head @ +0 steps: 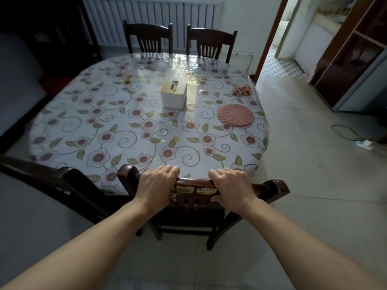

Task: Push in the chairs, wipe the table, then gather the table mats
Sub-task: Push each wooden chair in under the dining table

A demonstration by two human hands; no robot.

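Observation:
A dark wooden chair (pixel 194 197) stands at the near edge of the oval table (pixel 88 122), which wears a flowered cloth under clear plastic. My left hand (pixel 156 183) and my right hand (pixel 230 185) both grip the chair's top rail, fingers curled over it. A stack of round pink crocheted mats (pixel 235 118) lies near the table's right edge. A crumpled pink cloth (pixel 241 90) sits just beyond it.
A white tissue box (pixel 174 92) stands mid-table. Two chairs (pixel 148 38) (pixel 211 43) sit at the far side before a radiator. Another chair (pixel 69 185) is at my near left. A doorway (pixel 280 59) opens at right; a cable (pixel 345 132) lies on the floor.

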